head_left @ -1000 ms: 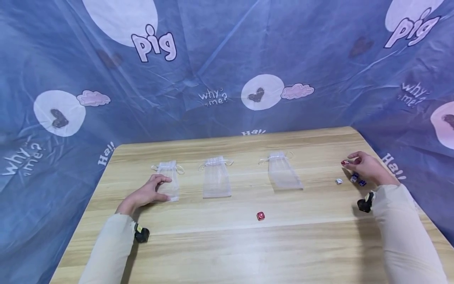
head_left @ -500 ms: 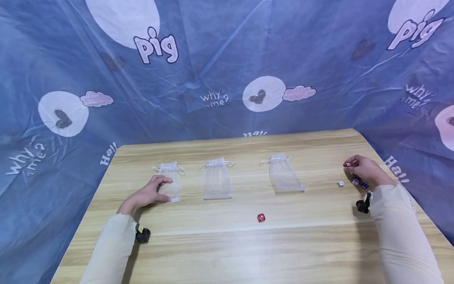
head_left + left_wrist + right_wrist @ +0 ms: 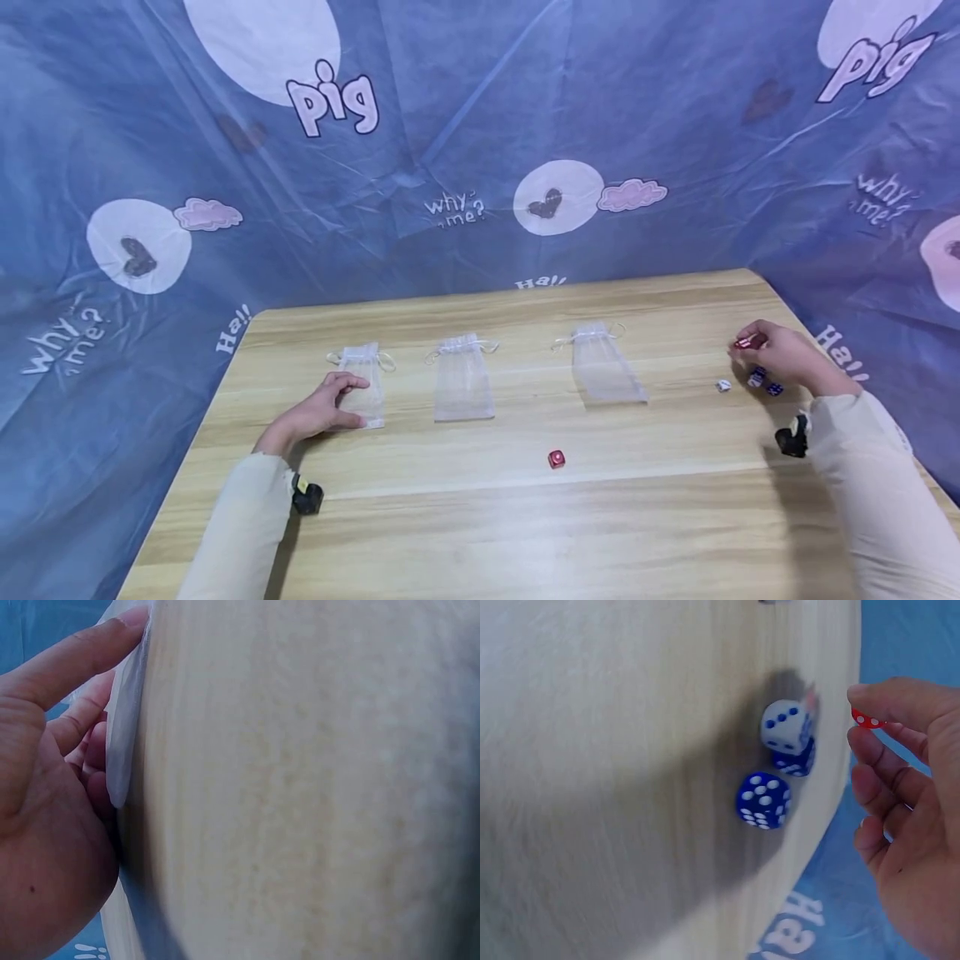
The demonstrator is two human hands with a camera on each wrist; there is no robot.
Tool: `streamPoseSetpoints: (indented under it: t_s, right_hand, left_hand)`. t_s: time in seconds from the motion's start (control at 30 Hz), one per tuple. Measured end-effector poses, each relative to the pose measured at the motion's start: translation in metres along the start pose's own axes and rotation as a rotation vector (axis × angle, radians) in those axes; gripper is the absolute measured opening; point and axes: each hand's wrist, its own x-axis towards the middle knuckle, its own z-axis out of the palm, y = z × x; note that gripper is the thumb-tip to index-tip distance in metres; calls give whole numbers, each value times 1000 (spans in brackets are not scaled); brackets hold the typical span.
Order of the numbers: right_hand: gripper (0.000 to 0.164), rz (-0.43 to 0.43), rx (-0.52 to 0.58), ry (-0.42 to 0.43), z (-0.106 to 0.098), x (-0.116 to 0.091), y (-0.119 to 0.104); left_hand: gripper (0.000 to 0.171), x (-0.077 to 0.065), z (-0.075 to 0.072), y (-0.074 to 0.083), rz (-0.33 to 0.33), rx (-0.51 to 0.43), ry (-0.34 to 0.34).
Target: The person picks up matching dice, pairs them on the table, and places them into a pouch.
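Note:
My right hand (image 3: 783,354) pinches a red die (image 3: 868,718) with white pips between thumb and fingers, above the table's right side. Below it lie a white die (image 3: 784,724) with blue pips, partly over a blue die (image 3: 795,761), and another blue die (image 3: 763,801). A separate white die (image 3: 723,386) sits just left of these. On the far left, my left hand (image 3: 318,410) rests on a sheer white drawstring pouch (image 3: 367,387), fingers loosely bent and thumb at its lower edge. In the left wrist view the pouch's edge (image 3: 127,735) runs beside those fingers.
Two more sheer pouches lie flat on the wooden table (image 3: 420,517): a middle pouch (image 3: 463,383) and a right pouch (image 3: 606,371). A second red die (image 3: 556,459) sits nearer the front. Blue printed cloth (image 3: 450,150) hangs behind and beside the table.
My right hand has shifted slightly right with the red die, which is turned a little differently between the fingers. The left hand stays on its pouch. The head view has moved slightly.

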Motion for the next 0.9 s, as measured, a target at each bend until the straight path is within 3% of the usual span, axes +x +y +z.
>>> streamPoseSetpoints:
  t_s: [0.23, 0.57, 0.9]
  right_hand:
    - [21, -143, -74, 40, 2, -5, -28]
    - [16, -338, -63, 35, 15, -26, -76]
    - [24, -419, 66, -70, 58, -44, -131]
  left_hand:
    - [63, 1, 0, 0, 7, -2, 24]
    - [61, 3, 3, -1, 18, -11, 23]
    - [61, 1, 1, -1, 13, 12, 12]
